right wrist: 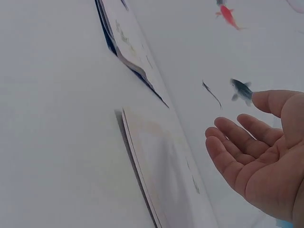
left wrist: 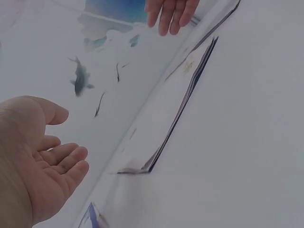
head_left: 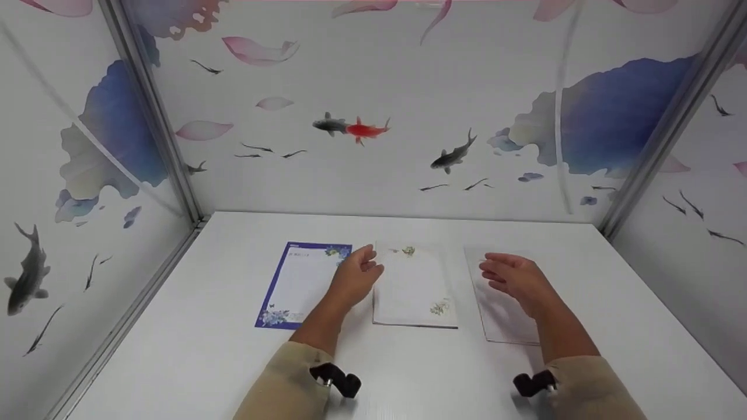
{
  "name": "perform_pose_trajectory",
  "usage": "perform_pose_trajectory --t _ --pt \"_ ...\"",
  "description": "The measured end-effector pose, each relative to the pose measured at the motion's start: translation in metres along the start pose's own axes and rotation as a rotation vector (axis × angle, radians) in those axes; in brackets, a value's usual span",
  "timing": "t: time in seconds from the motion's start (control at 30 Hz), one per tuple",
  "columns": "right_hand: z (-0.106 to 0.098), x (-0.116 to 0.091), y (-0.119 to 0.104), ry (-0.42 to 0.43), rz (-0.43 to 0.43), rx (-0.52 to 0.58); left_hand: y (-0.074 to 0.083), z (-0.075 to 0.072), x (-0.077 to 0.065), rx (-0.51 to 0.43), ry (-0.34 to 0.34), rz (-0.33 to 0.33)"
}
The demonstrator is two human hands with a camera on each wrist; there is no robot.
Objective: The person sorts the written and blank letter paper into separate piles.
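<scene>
My left hand (head_left: 353, 277) hovers between a purple-bordered sheet (head_left: 297, 286) with blue flowers and a middle stack of white paper (head_left: 411, 286) printed with small green sprigs. Its fingers are loosely bent and hold nothing, as the left wrist view also shows. Over a pale stack of paper (head_left: 496, 321) on the right is my right hand (head_left: 516, 280), fingers relaxed, nothing in the grasp. In the right wrist view the same right hand (right wrist: 261, 156) is palm up beside the pale stack (right wrist: 161, 175). The middle stack's layered edge (left wrist: 185, 102) shows in the left wrist view.
All the paper lies on a white table (head_left: 408, 373). White panels (head_left: 373, 76) printed with fish and petals enclose its back and sides, joined by metal posts (head_left: 154, 111). A black clamp-like piece (head_left: 338, 379) sits at the left sleeve, another (head_left: 534, 384) at the right.
</scene>
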State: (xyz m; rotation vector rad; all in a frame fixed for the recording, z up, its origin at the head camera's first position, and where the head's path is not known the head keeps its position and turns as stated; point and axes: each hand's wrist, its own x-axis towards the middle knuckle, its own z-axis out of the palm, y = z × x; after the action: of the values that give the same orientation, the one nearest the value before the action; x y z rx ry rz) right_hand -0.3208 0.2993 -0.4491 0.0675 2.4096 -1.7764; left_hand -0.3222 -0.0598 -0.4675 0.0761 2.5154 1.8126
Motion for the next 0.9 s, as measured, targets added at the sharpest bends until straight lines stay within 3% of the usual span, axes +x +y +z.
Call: perform_pose_trajectory --t 0.17,0.27,0.43,0.67,0.9 --pt "0.021 0.012 -0.009 -0.012 0.006 0.031 -0.010 -0.024 -0.001 0.039 0.040 -0.021" --pt "0.030 0.014 -0.013 -0.025 0.003 0.044 -0.010 -0.030 0.000 0.047 0.054 -0.024" --pt "0.038 0.012 -0.010 -0.048 -0.003 0.037 -0.010 -0.027 0.000 0.067 0.018 -0.042" --pt "0.049 0.012 0.005 -0.135 0.015 -0.048 -0.023 -0.015 0.000 0.127 -0.103 -0.101" --pt "0.056 0.011 0.009 -0.148 0.026 -0.170 -0.024 -0.010 -0.001 0.167 -0.120 -0.113"
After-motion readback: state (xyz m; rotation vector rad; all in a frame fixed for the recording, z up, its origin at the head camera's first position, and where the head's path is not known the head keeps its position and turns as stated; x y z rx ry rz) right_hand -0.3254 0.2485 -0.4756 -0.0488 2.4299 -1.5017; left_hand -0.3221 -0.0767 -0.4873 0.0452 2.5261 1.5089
